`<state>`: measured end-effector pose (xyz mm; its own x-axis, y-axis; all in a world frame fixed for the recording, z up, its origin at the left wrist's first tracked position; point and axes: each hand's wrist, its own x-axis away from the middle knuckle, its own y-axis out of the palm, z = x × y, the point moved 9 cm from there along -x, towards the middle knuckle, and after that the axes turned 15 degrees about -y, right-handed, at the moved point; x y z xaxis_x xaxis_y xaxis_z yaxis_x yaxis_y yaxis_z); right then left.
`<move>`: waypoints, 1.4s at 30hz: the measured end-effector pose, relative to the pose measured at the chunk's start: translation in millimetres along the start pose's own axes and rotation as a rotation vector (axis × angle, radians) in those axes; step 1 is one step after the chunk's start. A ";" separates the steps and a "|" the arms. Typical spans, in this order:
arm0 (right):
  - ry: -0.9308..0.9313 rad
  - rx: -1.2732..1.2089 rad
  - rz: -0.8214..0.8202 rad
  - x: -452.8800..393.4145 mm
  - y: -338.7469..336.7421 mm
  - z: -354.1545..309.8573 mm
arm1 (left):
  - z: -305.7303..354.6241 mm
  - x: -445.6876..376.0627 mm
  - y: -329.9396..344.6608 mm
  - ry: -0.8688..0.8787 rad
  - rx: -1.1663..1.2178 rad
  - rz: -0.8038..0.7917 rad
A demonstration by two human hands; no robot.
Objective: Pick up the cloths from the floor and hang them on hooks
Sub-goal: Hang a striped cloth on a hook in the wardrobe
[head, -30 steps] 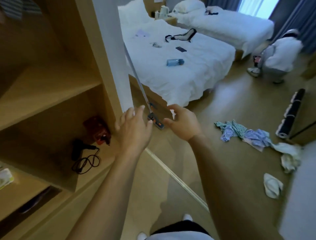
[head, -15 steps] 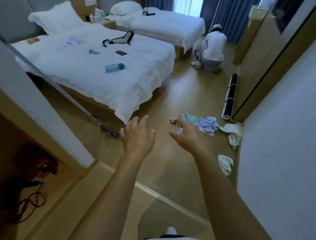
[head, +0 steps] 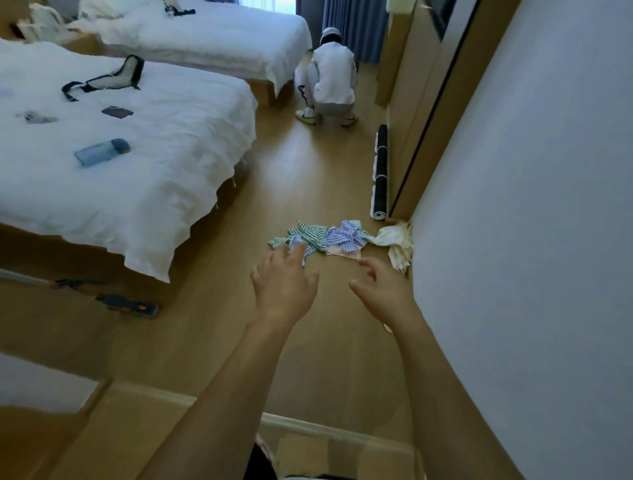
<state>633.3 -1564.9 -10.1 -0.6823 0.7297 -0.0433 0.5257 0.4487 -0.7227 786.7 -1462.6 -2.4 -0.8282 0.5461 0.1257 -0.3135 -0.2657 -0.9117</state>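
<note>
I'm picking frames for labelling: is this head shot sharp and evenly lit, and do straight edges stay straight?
Head view: soft and slightly smeared; daylight window blows out; white wall edge bows from wide-angle distortion; striped cloths stay legible.

Empty hands (head: 284, 291) above floor cloths (head: 318, 238)

Soft, cool daylight enters from a bright window strip behind the dark blue curtains (head: 346, 24) at the top, leaving the room fairly dim and bluish. The glossy tan wooden floor (head: 308, 164) carries a pale sheen down its middle. The white quilted bed cover (head: 154, 164) looks slightly washed out. Shadows are faint and diffuse. Wide-angle distortion bends the plain white wall (head: 548, 240) at right. Edges appear smeared, and fine detail is soft throughout.
</note>
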 end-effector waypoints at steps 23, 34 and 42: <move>0.350 0.048 0.108 -230.7 -25.0 85.2 | 123.1 -300.3 91.6 0.155 0.013 -0.307; 0.352 -0.006 -0.011 -345.5 7.0 133.5 | 115.4 -411.5 154.5 0.019 0.001 -0.416; 0.229 -0.084 -0.260 -507.0 62.4 172.5 | 95.2 -524.6 201.8 -0.286 -0.083 -0.370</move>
<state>924.4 -1995.9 -152.2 -0.6725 0.6780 0.2969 0.3961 0.6685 -0.6294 1113.7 -1878.3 -215.0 -0.7663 0.3487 0.5396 -0.5829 -0.0243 -0.8122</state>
